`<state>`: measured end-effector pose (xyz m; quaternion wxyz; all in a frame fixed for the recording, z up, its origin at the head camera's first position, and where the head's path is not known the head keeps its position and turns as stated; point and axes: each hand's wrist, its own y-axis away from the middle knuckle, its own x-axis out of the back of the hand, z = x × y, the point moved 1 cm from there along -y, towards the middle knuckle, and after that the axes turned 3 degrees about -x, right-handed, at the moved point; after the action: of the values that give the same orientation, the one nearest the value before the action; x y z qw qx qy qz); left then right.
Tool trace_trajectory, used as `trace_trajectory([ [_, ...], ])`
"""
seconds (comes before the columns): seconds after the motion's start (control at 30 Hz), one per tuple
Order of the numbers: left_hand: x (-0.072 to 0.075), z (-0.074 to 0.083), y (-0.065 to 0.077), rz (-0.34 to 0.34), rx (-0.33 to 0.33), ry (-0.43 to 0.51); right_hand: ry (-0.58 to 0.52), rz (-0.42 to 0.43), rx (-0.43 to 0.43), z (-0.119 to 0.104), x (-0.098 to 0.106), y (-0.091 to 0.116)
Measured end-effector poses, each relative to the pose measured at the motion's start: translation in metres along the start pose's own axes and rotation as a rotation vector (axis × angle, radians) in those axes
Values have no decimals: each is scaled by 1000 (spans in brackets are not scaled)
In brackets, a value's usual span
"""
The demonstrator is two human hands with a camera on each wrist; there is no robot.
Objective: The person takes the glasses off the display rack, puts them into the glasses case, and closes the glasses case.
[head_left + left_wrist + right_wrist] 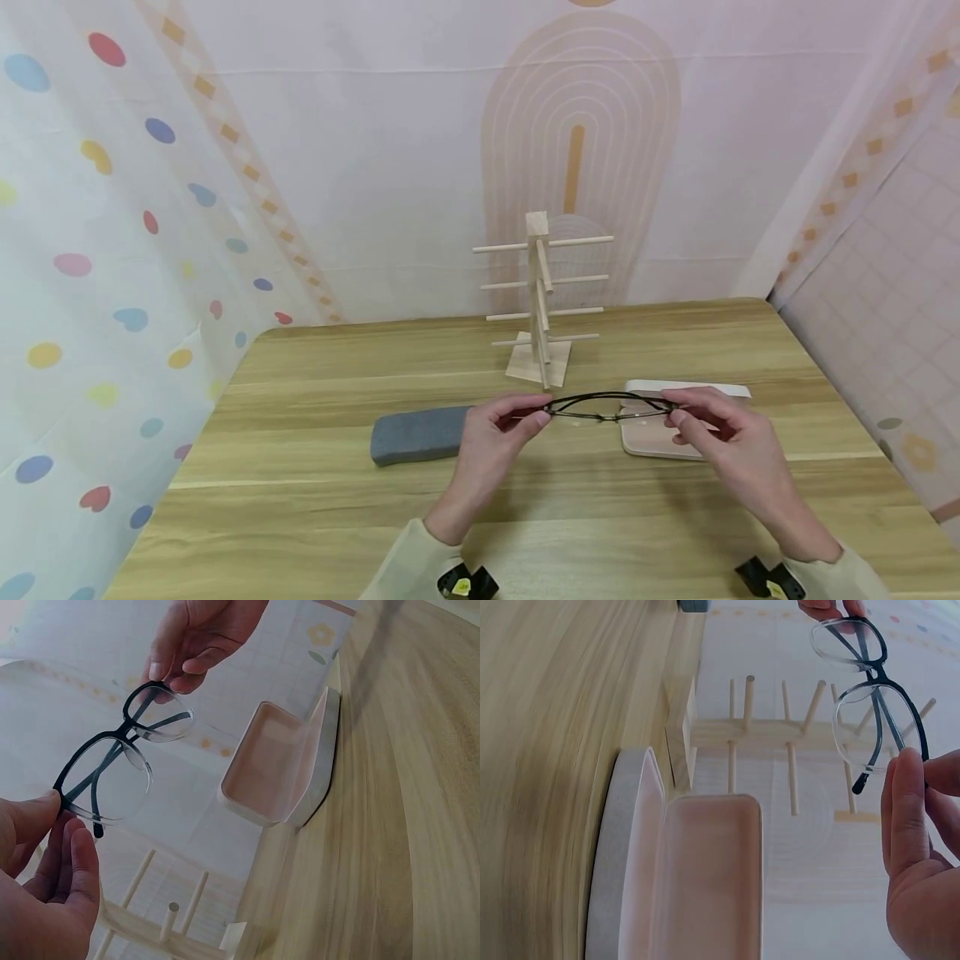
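A pair of black-topped eyeglasses (607, 406) hangs above the table, its temples folded across behind the lenses. My left hand (495, 442) pinches one end of the frame between thumb and fingers. At the opposite end, my right hand (738, 454) pinches the other hinge corner. Behind and below the right hand lies an opened glasses case (656, 437) with a pink lining, which the left wrist view shows with nothing in it. Partly covered by the left hand, a grey-blue glasses case (416, 435) rests on the table.
A wooden rack (538, 292) with several thin pegs stands on a square base toward the back of the table (322, 508). Patterned curtains (360, 167) hang behind the table and to its left.
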<state>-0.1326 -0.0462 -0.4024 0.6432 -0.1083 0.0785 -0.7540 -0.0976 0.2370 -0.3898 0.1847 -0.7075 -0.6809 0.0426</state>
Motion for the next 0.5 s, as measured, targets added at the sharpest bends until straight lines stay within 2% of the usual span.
trace_trajectory([
  [0.23,-8,-5,-2,-15,-22,-2,98,34,-47,2,7,3],
  [0.5,-19,-10,-6,-39,1,22,182,64,-74,7,17,7],
])
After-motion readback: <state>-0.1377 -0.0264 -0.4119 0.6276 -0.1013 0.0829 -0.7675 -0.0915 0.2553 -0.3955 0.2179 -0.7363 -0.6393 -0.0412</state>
